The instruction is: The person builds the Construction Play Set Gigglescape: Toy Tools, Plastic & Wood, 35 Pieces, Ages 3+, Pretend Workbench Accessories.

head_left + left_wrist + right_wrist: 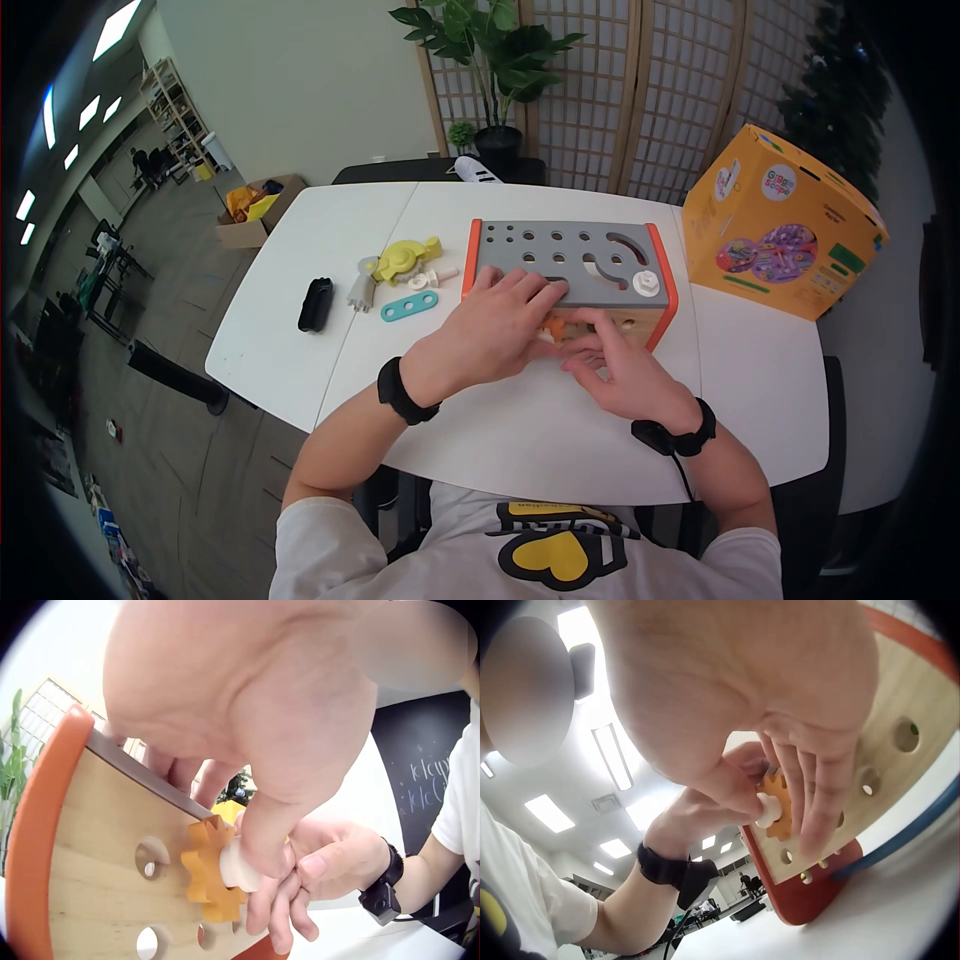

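Observation:
A toy workbench [515, 285] has a grey perforated top, red-orange ends and a wooden side. Against that side sits an orange gear [553, 327] [201, 866] [782, 825] with a white bolt [237, 868] [768, 811] at its centre. My left hand [485, 335] [247, 697] rests its fingers over the bench's top edge, while its thumb presses the bolt's head. Beside the gear, my right hand [635, 380] [757, 682] has its fingers extended along the wooden side, its thumb close to the bolt. The bolt's shaft is hidden.
Left of the bench lie a yellow toy piece [402, 258], a grey piece [363, 286], a teal strip [409, 306] and white bolts [433, 279]. Farther left is a black case [316, 305]. A white bolt [647, 283] sits on the bench top; a yellow box [780, 220] stands right.

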`<state>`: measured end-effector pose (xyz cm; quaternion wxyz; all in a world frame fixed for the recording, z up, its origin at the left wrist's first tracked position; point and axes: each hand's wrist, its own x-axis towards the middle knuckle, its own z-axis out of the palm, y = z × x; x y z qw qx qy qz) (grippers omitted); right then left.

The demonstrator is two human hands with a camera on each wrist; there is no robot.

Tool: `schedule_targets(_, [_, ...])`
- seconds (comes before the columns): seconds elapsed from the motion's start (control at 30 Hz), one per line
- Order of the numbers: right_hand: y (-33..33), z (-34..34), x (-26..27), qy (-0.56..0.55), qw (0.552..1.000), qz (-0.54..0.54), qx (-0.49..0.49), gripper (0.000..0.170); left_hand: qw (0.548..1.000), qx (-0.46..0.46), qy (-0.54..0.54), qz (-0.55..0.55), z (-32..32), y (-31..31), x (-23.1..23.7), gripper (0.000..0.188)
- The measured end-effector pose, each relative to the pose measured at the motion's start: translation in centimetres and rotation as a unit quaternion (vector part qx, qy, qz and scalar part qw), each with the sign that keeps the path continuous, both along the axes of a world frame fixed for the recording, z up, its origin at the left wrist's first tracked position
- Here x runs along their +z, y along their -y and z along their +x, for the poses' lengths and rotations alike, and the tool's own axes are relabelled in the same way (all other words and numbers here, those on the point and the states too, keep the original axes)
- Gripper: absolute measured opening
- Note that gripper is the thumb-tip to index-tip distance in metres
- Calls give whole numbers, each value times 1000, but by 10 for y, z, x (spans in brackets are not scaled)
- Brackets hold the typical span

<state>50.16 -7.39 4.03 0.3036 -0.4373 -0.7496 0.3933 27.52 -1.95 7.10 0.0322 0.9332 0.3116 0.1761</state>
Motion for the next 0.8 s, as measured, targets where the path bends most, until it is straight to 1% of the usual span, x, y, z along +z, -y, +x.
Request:
schedule_targets(0.03, [2, 4, 4, -8, 1000, -6, -4, 38, 1000, -1, 19, -19, -1, 1, 3, 60])
schedule_targets(0.13, [4, 24, 11, -30, 998, 56, -9, 24, 990, -77, 117, 18, -25, -6, 16, 47])
schedule_targets(0.2, [5, 41, 19, -7, 992, 108, -71, 17, 990, -14, 140, 17, -52, -21, 22, 36])
schedule_targets(0.23, [4, 48, 23, 4, 986, 133, -102, 14, 986, 55, 155, -35, -67, -33, 22, 33])
schedule_targets(0.27, [1, 54, 27, 28, 973, 193, -127, 15, 974, 123, 168, -87, -84, -49, 20, 31])
schedule_targets(0.33, [-9, 61, 37, 75, 930, 312, -177, 17, 953, 247, 144, -96, -125, -83, 0, 39])
schedule_targets(0.4, [-21, 60, 37, 92, 916, 337, -199, 21, 926, 358, 76, -88, -161, -108, -29, 54])
schedule_targets(0.43, [-26, 59, 35, 99, 907, 350, -210, 24, 922, 374, 30, -93, -174, -118, -43, 58])
schedule_targets(0.5, [-33, 63, 26, 145, 923, 303, -190, 32, 907, 406, -61, -98, -193, -130, -63, 66])
schedule_targets(0.53, [-35, 63, 23, 167, 928, 279, -180, 36, 903, 404, -95, -108, -196, -133, -67, 62])
schedule_targets(0.6, [-35, 58, 20, 203, 921, 276, -186, 39, 893, 400, -163, -127, -197, -134, -72, 53])
schedule_targets(0.63, [-34, 56, 19, 221, 917, 274, -190, 40, 887, 414, -160, -129, -195, -133, -71, 48])
schedule_targets(0.7, [-34, 55, 19, 206, 924, 261, -189, 38, 876, 438, -151, -135, -189, -133, -71, 38])
schedule_targets(0.8, [-33, 57, 22, 194, 932, 246, -179, 36, 881, 451, -128, -63, -184, -136, -67, 28])
